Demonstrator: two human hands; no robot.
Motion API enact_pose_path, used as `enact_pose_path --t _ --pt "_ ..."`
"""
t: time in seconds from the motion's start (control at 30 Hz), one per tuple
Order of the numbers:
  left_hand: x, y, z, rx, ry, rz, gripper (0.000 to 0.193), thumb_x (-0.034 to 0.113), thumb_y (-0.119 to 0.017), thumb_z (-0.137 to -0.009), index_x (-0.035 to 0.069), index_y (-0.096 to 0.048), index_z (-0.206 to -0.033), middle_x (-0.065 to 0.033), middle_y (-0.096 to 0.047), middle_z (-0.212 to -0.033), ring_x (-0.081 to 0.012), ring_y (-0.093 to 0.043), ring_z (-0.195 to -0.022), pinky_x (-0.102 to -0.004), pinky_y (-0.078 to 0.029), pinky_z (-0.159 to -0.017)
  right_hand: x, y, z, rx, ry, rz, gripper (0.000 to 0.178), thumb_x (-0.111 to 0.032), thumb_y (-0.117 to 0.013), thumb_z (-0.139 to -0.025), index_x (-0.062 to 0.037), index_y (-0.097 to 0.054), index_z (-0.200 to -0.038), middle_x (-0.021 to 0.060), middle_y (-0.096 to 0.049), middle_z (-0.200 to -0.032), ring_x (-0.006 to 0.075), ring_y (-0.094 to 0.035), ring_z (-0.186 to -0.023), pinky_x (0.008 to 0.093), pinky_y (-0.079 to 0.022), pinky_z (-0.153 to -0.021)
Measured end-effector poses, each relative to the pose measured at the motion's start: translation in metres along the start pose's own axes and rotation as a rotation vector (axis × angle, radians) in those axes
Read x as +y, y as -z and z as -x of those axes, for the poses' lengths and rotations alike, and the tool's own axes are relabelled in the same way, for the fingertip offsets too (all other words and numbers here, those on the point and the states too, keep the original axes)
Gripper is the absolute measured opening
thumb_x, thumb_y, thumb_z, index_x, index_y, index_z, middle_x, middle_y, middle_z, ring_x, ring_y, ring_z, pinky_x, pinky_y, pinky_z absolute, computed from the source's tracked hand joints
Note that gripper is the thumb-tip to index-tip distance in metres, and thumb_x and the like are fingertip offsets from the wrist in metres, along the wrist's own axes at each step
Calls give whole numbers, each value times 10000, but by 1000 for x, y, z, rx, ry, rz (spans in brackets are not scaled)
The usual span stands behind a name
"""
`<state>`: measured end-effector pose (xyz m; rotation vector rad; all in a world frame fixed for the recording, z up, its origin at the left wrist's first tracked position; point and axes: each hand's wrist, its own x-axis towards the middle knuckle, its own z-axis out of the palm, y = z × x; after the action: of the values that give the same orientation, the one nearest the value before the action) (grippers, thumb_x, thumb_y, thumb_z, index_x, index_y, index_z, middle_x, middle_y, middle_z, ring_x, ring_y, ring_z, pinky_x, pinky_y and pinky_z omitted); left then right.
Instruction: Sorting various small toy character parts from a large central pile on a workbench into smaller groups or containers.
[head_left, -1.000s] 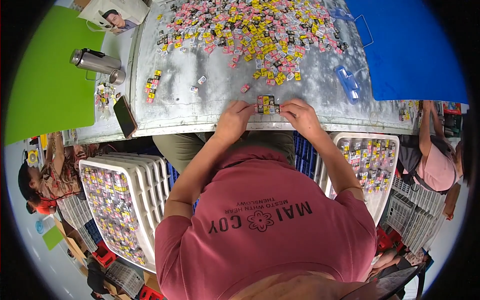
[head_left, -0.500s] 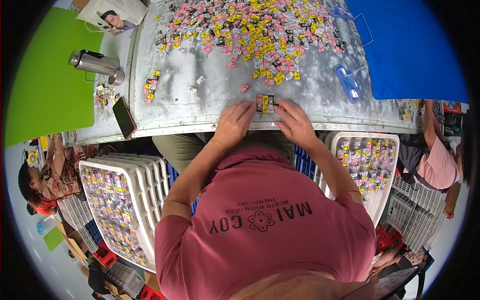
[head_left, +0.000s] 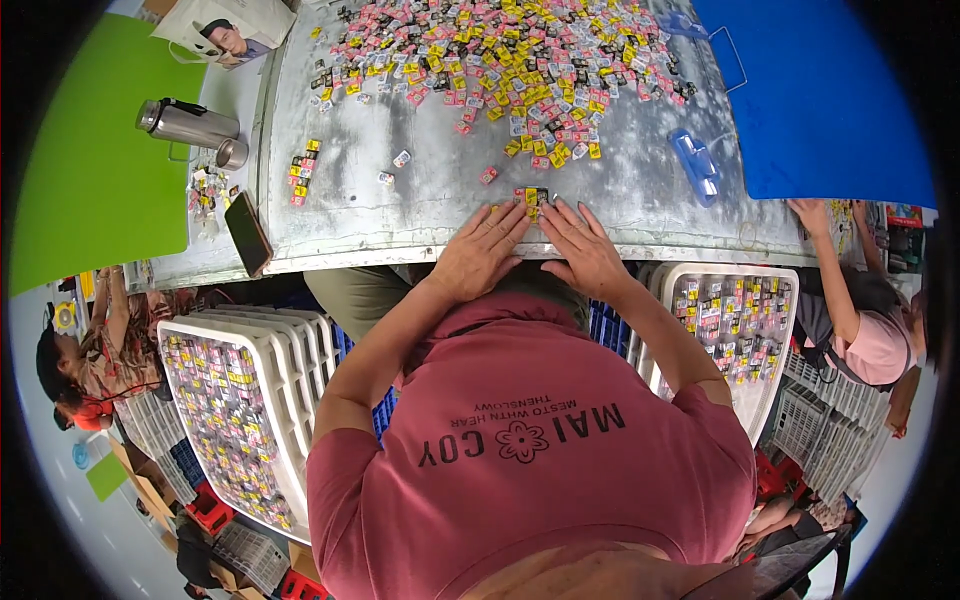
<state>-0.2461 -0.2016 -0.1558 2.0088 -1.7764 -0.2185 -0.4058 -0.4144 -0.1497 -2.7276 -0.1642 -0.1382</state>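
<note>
Left hand (head_left: 482, 250): flat on the grey tabletop (head_left: 420, 200), fingers spread, tips touching a small stack of packets (head_left: 533, 198).
Right hand (head_left: 582, 248): flat just beside the left hand, fingers spread, tips against the same stack from the right.
Stack of packets: yellow and black, between the two sets of fingertips, near the tabletop's front edge.
Loose packets (head_left: 500, 60): pink, yellow and black heap, well beyond both hands.
Blue clip (head_left: 696, 165): beyond the right hand, to its right.
Phone (head_left: 248, 233): far left of the left hand, at the edge.
Steel flask (head_left: 187, 123): beyond the phone.
White crates (head_left: 240, 400): filled with packets, below the tabletop on both sides.
</note>
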Motion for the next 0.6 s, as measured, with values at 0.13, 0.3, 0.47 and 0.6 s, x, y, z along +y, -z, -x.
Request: enact_pose_path --t 0.13,0.3,0.47,0.6 --pt "-6 4 3 126 146 109 723 326 -633 -974 11 -373 -1570 -163 -323 -1668 -337 -282 -1554 -541 -200 -1258 -2 8 -5 53 -23 -69 762 -357 -739 -899 -37 -456 -1530 133 -391 -1637 335 -307 -1544 535 -206 -1264" --pt "-4 3 6 -39 218 -140 780 355 -647 -969 5 -330 -1590 -167 -244 -1697 -333 -199 -1583 -600 -142 -1252 -2 8 -7 -22 -53 -21 768 -374 -726 -911 -33 -442 -1538 136 -362 -1654 339 -274 -1558 543 -187 -1264" --pt "-10 6 -1 42 233 -154 807 379 -668 -951 10 -336 -1588 -162 -246 -1698 -342 -202 -1580 -594 -151 -1253 22 31 -8 219 -122 26 634 -289 -690 -948 -7 -502 -1484 200 -419 -1605 382 -359 -1506 525 -252 -1237" --pt "-11 8 -22 95 123 -106 737 367 -708 -912 55 -453 -1529 -182 -339 -1641 -377 -282 -1533 -579 -222 -1239 94 68 3 607 -457 279 430 -240 -694 -948 1 -654 -1301 251 -609 -1382 431 -576 -1264 522 -444 -1074"
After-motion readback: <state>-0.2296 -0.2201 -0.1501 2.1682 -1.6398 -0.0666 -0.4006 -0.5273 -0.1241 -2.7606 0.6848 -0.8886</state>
